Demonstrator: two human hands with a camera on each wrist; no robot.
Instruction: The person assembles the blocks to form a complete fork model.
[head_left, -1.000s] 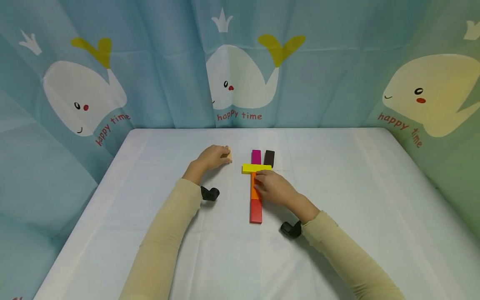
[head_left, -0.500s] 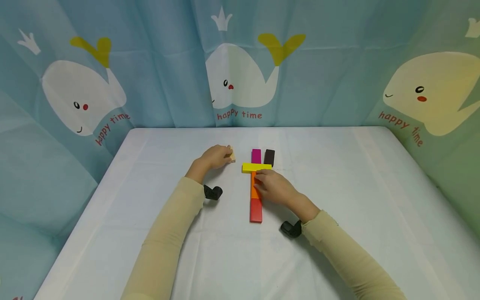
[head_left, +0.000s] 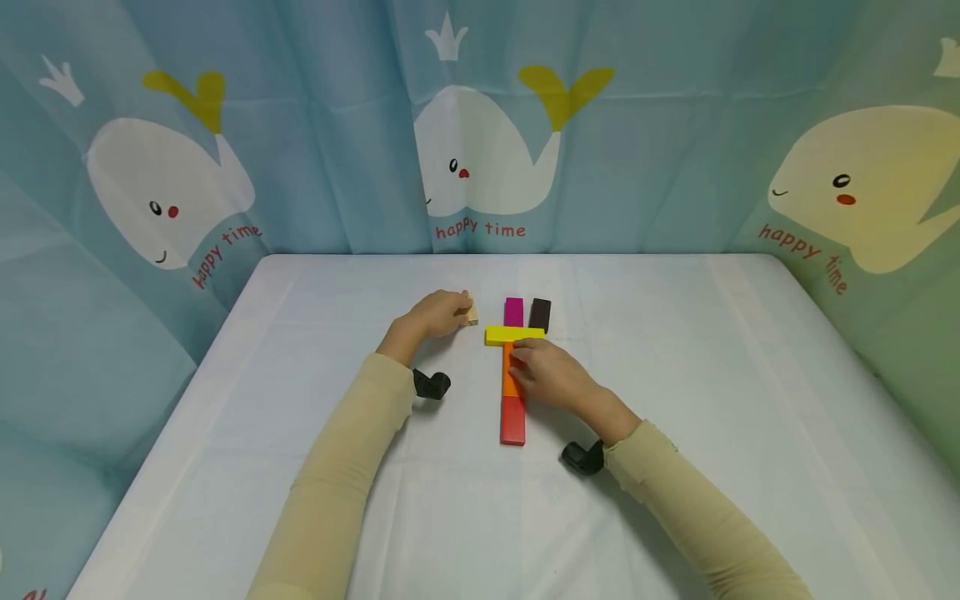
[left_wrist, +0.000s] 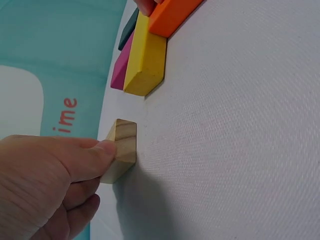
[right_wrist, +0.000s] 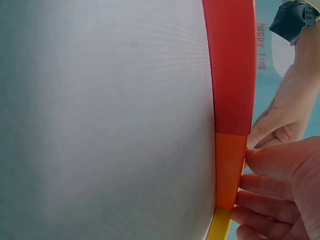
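In the head view my left hand (head_left: 438,313) pinches a small natural-wood block (head_left: 472,310) between thumb and fingers, left of a row of coloured blocks. The left wrist view shows this wooden block (left_wrist: 125,145) at the fingertips, apart from the yellow block (left_wrist: 145,60). My right hand (head_left: 555,375) rests its fingertips on the orange block (head_left: 508,371), partly covering it. In the right wrist view thumb and fingers touch the upper side of the orange block (right_wrist: 230,170). A red block (head_left: 513,421) meets its near end; the yellow block (head_left: 515,335) lies crosswise at its far end.
Beyond the yellow block lie a magenta block (head_left: 513,312) and a dark brown block (head_left: 540,315), side by side with a gap. A white-covered table (head_left: 712,375) bears everything. A blue whale-print curtain (head_left: 322,167) hangs along its back and sides.
My left hand has moved the wooden block a little to the right, nearer the magenta and yellow blocks. My right hand has stayed on the orange block.
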